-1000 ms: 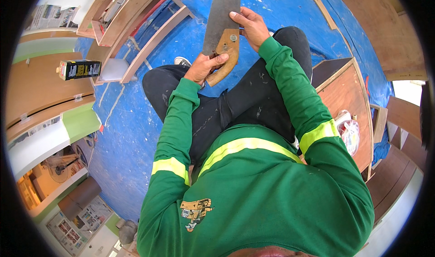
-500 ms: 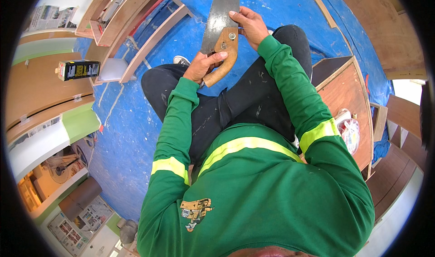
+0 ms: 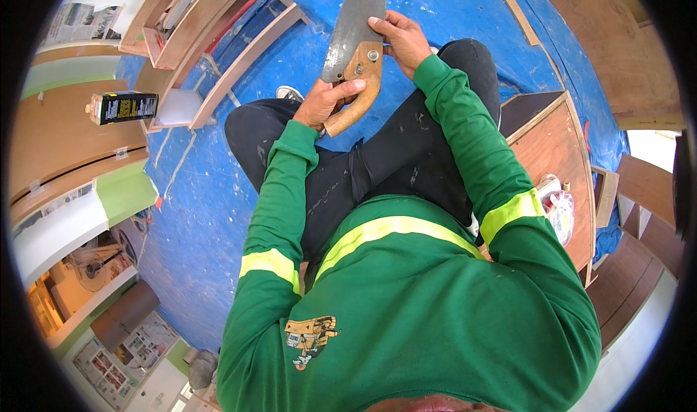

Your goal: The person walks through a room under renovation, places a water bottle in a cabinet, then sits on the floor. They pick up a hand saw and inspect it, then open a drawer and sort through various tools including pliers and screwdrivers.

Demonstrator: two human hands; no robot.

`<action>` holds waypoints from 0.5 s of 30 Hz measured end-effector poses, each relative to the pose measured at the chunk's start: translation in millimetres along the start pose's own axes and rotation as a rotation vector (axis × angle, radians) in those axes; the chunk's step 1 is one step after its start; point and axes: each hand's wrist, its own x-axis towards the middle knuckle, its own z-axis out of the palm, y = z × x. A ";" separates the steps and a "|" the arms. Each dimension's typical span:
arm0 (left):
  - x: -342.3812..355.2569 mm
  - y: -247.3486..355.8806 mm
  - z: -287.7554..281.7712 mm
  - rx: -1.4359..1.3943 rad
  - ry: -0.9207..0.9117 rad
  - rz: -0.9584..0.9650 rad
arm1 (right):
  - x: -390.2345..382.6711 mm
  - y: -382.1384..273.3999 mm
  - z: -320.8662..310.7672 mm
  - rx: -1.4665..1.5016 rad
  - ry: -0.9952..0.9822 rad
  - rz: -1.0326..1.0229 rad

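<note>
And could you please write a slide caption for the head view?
Seated person holds a handsaw above blue sheeting, left hand at its wooden handle, right hand on its blade.

Left fingers (image 3: 350, 88) grip wooden saw handle (image 3: 369, 72); right fingers (image 3: 380, 26) pinch saw blade (image 3: 356, 23); blue sheet (image 3: 196, 223) beneath.

Passage, left: the blue plastic floor sheet (image 3: 192, 209) gives room between the bent legs in black trousers (image 3: 428, 132) and the pale brown wooden frame (image 3: 247, 67), which bars the way farther left. Passage, front right: the same sheet runs between the legs and a narrow tan wooden strip (image 3: 517, 13), with a reddish-brown wooden box (image 3: 552, 151) closing the right side. Obstacle, centre: a grey-bladed saw with curved wooden handle (image 3: 356, 34) fills the space between the left hand (image 3: 325, 104) and the right hand (image 3: 405, 40).
</note>
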 end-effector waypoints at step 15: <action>-1.5 1.9 -2.8 0.011 0.014 -0.043 | 0.4 -0.2 1.2 0.017 0.006 0.016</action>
